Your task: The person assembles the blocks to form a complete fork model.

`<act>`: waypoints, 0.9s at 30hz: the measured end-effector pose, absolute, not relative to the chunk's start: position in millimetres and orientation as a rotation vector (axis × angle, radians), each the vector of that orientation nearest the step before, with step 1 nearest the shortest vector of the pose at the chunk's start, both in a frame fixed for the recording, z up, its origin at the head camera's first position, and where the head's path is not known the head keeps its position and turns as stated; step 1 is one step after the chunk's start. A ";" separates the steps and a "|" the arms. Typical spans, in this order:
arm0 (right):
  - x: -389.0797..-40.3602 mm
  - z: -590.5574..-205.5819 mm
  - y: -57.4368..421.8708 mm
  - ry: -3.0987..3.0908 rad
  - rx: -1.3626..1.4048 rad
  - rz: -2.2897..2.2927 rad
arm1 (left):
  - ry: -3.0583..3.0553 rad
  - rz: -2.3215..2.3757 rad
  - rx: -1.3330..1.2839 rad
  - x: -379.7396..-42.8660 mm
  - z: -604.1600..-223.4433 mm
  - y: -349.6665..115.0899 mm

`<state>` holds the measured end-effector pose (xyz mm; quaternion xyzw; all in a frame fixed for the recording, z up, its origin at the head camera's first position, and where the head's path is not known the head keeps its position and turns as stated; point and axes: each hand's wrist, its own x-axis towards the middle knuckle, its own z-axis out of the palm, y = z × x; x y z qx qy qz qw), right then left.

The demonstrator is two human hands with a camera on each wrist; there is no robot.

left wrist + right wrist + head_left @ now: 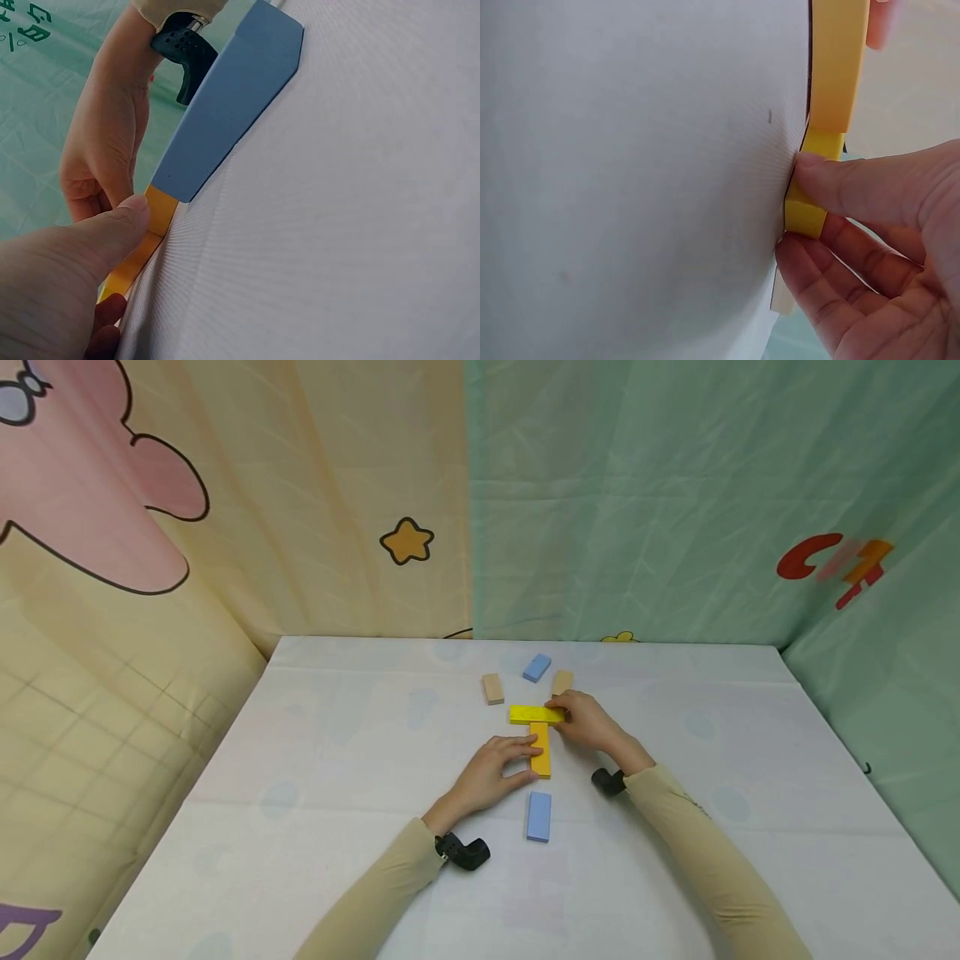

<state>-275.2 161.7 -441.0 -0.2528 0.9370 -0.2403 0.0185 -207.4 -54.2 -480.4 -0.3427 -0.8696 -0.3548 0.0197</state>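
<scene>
A bright yellow block (527, 714) lies crosswise on the table, and an orange-yellow block (542, 765) meets its near side lengthwise, so the pair forms a T. My right hand (592, 722) pinches the right end of the yellow block (806, 217) between thumb and fingers. From the left, my left hand (491, 772) holds the orange-yellow block (159, 210), thumb near its close end and fingertips farther up. A blue block (538, 817) lies just nearer to me, apart from the T. The left fingers are partly hidden in the left wrist view.
Beyond the T lie a pale wooden block (492, 688), a second blue block (537, 667) and another wooden block (562, 682) close to my right fingers. A white cloth covers the table (337, 760). Patterned curtains (637, 510) hang behind it.
</scene>
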 end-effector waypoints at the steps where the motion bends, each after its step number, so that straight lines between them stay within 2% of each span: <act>1: -275.1 -440.9 161.8 2.911 -0.790 -0.748 | -2.698 -1.100 -1.063 -207.6 -480.8 -54.3; 27: -274.0 -441.4 164.3 2.921 -0.828 -0.758 | -2.705 -1.089 -1.055 -210.7 -483.4 -53.8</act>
